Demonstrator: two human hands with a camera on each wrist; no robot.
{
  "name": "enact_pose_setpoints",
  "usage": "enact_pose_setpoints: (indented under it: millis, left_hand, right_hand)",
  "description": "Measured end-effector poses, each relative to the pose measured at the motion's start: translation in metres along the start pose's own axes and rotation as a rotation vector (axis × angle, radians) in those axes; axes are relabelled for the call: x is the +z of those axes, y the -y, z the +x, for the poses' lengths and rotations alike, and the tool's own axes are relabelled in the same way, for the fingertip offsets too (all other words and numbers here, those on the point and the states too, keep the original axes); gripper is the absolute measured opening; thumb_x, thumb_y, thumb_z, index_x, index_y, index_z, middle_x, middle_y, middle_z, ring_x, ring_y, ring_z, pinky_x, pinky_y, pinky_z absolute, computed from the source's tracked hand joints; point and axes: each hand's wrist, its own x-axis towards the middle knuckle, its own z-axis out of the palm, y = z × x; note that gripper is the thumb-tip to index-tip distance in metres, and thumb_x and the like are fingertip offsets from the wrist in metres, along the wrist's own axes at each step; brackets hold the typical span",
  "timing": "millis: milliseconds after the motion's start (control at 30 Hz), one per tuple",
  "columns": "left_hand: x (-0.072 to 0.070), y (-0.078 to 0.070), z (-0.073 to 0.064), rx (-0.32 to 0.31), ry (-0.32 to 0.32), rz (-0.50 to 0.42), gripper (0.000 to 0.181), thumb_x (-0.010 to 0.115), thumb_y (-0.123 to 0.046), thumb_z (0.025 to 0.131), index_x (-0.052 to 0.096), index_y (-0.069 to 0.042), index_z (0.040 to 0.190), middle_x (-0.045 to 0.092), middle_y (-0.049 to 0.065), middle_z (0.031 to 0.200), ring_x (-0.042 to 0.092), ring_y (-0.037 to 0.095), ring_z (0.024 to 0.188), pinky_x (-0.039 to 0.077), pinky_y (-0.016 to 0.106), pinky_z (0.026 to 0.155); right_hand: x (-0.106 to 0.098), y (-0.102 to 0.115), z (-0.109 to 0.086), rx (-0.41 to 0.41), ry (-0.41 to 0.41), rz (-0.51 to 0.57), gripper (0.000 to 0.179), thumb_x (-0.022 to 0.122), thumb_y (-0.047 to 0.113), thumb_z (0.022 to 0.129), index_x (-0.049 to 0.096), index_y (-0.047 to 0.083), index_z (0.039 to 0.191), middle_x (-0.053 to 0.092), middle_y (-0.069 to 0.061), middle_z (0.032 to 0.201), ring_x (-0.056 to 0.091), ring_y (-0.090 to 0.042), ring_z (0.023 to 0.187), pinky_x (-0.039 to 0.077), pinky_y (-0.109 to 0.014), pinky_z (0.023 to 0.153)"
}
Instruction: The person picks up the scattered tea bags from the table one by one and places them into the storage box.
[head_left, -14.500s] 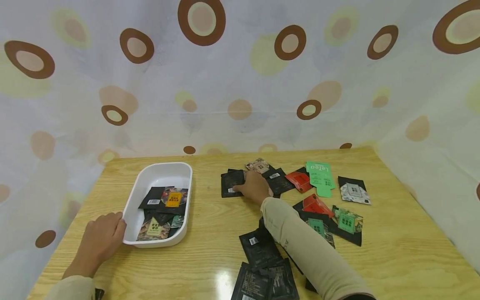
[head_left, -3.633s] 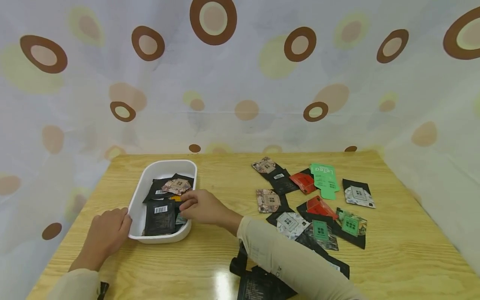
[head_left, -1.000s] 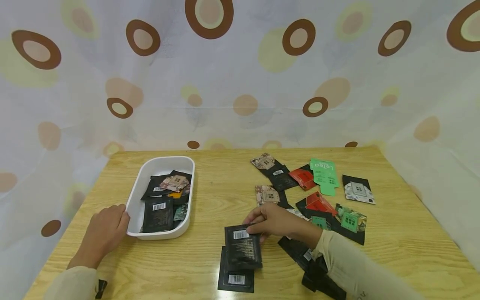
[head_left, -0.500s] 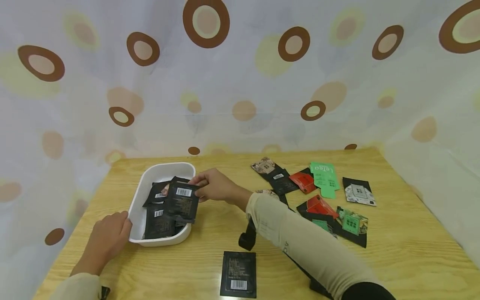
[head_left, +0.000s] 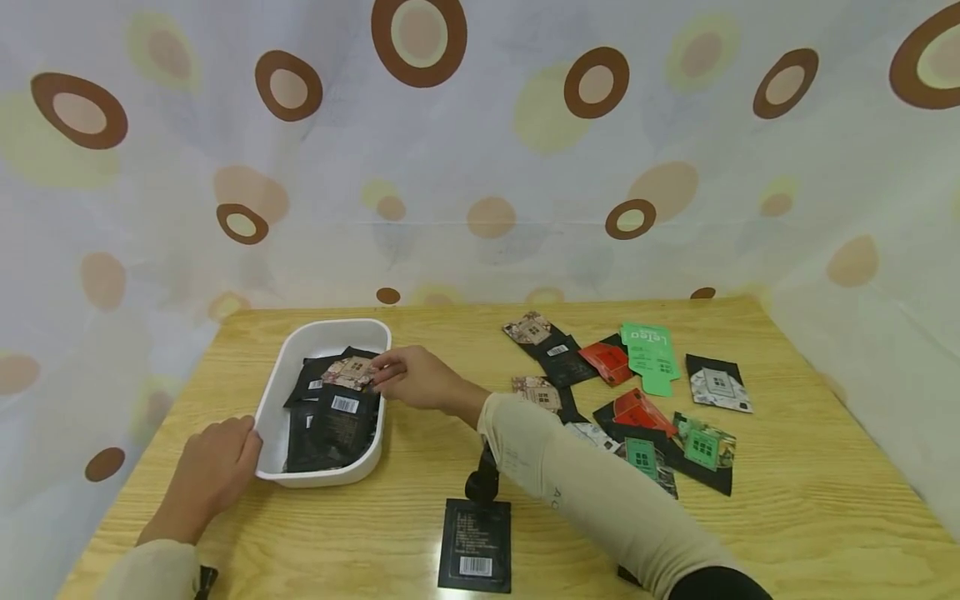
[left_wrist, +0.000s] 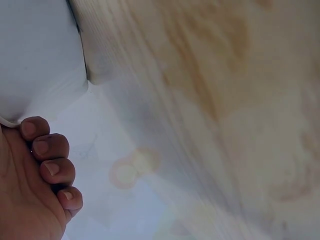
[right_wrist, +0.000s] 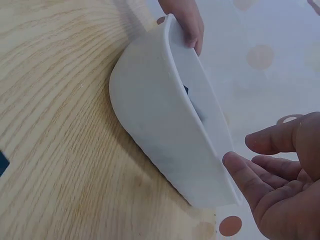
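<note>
The white tray sits on the left half of the worktop, loaded with sachets: a black sachet with a barcode label lies on top toward the near right, and a brown patterned sachet lies behind it near the tray's right wall. Your right hand hovers over that right wall, fingers relaxed and spread and gripping nothing, with the fingertips just beside the brown patterned sachet; the right wrist view shows the palm open next to the rim. Your left hand rests against the tray's near left corner, its fingers curled over the rim, as the left wrist view also shows. One black sachet lies alone on the worktop at the near edge, barcode toward you, just left of your right sleeve. Farther right is a loose scatter of sachets, among them a green packet, a red sachet, a second red sachet, and a black sachet with a grey label, well apart from the tray. A curtain printed with brown and yellow rings hangs behind the worktop.
</note>
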Motion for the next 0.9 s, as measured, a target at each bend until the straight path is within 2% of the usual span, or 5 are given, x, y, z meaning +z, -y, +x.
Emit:
enact_pose_setpoints:
  millis: [200, 333, 500, 767, 900]
  left_hand:
    - [0.000, 0.001, -0.001, -0.004, 0.002, -0.002, 0.028, 0.036, -0.014, 0.098, 0.047, -0.008, 0.073, 0.053, 0.008, 0.068, 0.054, 0.029, 0.064, 0.041, 0.046, 0.060]
    - [0.000, 0.001, -0.001, -0.002, 0.009, 0.000, 0.028, 0.035, -0.014, 0.098, 0.046, -0.008, 0.072, 0.052, 0.007, 0.067, 0.052, 0.027, 0.063, 0.040, 0.045, 0.059]
    - [-0.002, 0.000, 0.000, -0.003, 0.013, 0.002, 0.029, 0.035, -0.014, 0.098, 0.045, -0.008, 0.072, 0.052, 0.007, 0.067, 0.052, 0.027, 0.063, 0.040, 0.044, 0.059]
    - [-0.002, 0.000, 0.000, -0.011, 0.024, -0.006, 0.028, 0.035, -0.014, 0.098, 0.046, -0.008, 0.072, 0.052, 0.007, 0.067, 0.052, 0.026, 0.063, 0.039, 0.044, 0.059]
    - [-0.002, 0.000, 0.001, -0.020, 0.034, -0.006, 0.029, 0.035, -0.015, 0.098, 0.047, -0.007, 0.073, 0.054, 0.008, 0.068, 0.053, 0.026, 0.064, 0.041, 0.045, 0.060]
  right_hand:
    - [-0.022, -0.005, -0.024, -0.023, 0.058, -0.025, 0.050, 0.058, 0.006, 0.098, 0.045, 0.001, 0.146, 0.060, -0.021, 0.135, 0.061, -0.031, 0.125, 0.053, -0.034, 0.099]
    - [-0.037, -0.009, -0.049, -0.025, 0.082, -0.108, 0.058, 0.059, 0.012, 0.098, 0.037, 0.006, 0.152, 0.059, -0.018, 0.137, 0.062, -0.029, 0.124, 0.053, -0.037, 0.099]
    - [-0.046, -0.020, -0.079, -0.045, 0.117, -0.233, 0.065, 0.059, 0.016, 0.099, 0.029, 0.005, 0.155, 0.056, -0.019, 0.139, 0.061, -0.030, 0.124, 0.051, -0.040, 0.103]
    - [-0.040, -0.047, -0.111, -0.033, 0.139, -0.440, 0.050, 0.064, 0.014, 0.095, 0.051, 0.000, 0.140, 0.064, -0.016, 0.127, 0.063, -0.028, 0.116, 0.052, -0.043, 0.099]
    - [-0.031, -0.054, -0.124, -0.012, 0.124, -0.545, 0.050, 0.070, 0.019, 0.091, 0.056, 0.002, 0.136, 0.066, -0.012, 0.122, 0.065, -0.026, 0.111, 0.052, -0.042, 0.094]
